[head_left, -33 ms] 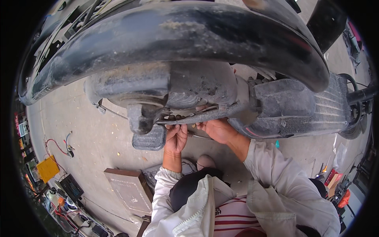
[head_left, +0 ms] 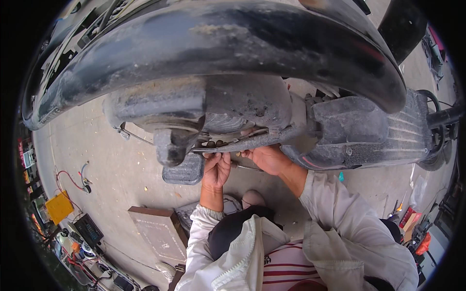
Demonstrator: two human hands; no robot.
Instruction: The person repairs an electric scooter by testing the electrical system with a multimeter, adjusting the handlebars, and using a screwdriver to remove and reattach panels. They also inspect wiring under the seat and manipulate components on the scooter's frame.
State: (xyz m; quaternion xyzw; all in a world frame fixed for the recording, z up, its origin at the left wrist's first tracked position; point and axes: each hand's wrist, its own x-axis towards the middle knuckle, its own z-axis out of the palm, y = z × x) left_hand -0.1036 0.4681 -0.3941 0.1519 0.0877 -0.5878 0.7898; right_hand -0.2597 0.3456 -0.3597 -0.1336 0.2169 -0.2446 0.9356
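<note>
A dusty black vehicle, scooter-like, fills the upper view, with a thick curved black tube (head_left: 233, 43) across it. My left hand (head_left: 216, 169) reaches up beside a small grey block (head_left: 183, 170), its curled fingertips at a long metal strip (head_left: 242, 143) on the underside, near small rounded dark parts. My right hand (head_left: 267, 160) is at the same strip, farther right, with its fingers bent; the fingertips are partly hidden, and what they hold is unclear. A thin metal rod (head_left: 250, 168) shows between and behind the hands.
A ribbed footboard (head_left: 398, 136) extends right. On the concrete floor lie a brown box (head_left: 155, 228), red-blue cables (head_left: 73, 182), a yellow case (head_left: 58, 207) and a black device (head_left: 88, 228). Assorted tools and parts crowd the lower left (head_left: 107, 271) and right edge (head_left: 412, 223).
</note>
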